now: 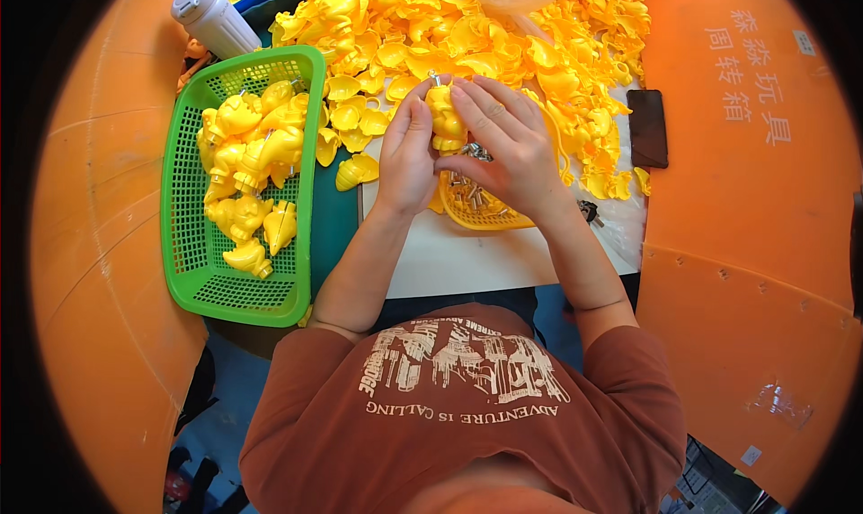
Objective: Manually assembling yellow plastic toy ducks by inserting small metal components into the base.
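Both of my hands are around a small yellow plastic toy figure, above the near edge of the shell pile. My left hand grips its left side, with the fingers partly hidden behind it. My right hand presses its fingers against the right side of the figure. A short metal piece sticks up from the figure's top. Just below my hands is a yellow mesh basket holding small metal parts, partly covered by my right hand.
At left stands a green basket with several yellow figures. Loose yellow shells heap across the far side. A white tumbler stands far left; a dark phone lies at right. Orange panels flank both sides.
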Demonstrator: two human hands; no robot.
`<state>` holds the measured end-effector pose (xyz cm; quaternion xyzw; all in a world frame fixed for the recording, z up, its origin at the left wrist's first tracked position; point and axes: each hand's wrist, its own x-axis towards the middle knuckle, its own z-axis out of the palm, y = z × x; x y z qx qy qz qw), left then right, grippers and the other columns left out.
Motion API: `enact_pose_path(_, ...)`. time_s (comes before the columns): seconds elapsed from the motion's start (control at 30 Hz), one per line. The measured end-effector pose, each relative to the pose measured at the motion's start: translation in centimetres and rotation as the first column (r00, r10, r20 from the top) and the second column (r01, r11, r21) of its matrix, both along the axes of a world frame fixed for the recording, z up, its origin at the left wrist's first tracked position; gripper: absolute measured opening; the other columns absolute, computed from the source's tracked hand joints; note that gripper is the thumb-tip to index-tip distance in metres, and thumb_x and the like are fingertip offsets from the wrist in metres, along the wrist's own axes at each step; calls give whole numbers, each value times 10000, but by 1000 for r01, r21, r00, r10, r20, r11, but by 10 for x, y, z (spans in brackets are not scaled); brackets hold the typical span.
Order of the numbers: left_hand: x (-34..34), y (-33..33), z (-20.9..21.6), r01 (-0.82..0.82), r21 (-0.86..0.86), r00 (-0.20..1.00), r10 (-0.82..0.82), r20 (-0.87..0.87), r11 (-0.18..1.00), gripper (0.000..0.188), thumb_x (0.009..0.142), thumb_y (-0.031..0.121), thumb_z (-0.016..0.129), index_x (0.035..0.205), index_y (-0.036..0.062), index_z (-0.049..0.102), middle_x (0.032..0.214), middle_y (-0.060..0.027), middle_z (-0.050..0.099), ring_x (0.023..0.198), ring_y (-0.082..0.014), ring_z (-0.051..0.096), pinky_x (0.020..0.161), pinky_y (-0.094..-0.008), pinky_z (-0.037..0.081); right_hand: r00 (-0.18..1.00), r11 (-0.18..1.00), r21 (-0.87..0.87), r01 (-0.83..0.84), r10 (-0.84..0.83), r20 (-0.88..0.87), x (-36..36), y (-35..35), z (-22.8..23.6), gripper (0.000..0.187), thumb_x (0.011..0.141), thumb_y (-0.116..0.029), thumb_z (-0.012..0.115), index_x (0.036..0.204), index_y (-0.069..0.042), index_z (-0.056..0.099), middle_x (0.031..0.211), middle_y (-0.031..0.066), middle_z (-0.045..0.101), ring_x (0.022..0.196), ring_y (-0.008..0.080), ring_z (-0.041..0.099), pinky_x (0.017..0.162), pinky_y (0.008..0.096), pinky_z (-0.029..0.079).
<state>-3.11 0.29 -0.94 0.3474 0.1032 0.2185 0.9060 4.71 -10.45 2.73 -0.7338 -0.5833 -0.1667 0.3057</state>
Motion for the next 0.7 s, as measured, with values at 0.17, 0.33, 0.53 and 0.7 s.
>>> enact_pose_path(0.17,-1,3,1,25,40,1000,-25,-10,999,399,991,265,315,1267,-9,406,1188,-113,515,1033,-166,554,864,-285,484,995,997,-34,-66,64,-78,7,-3,4,693,585,-285,790,1177,-15,552,1193,116,571,1108,304,522,908,381,423)
enact_pose_path(0.33,1,3,-6,7,105,1000,-4,-27,994,407,991,263,318,1264,-22,418,1175,-114,531,1014,-149,558,845,-273,490,995,997,-34,-68,65,-73,8,-3,3,693,582,-291,791,1169,-10,555,1177,122,579,1092,308,532,901,381,429)
enact_pose_path(0.53,1,2,-5,-32,160,997,43,-69,987,412,995,263,299,1259,-29,422,1165,-114,537,1010,-140,555,849,-265,483,998,1000,1,-25,25,-49,4,0,-2,674,574,-294,785,1146,-14,564,1157,107,588,1066,293,541,866,380,440)
enact_pose_path(0.7,-3,3,-2,-28,297,999,33,-11,955,417,946,204,471,1275,-38,387,1188,-118,519,1029,-152,545,837,-274,489,999,999,31,-30,31,-27,3,1,-3,675,563,-301,780,1138,-21,566,1155,89,585,1058,290,536,855,391,439)
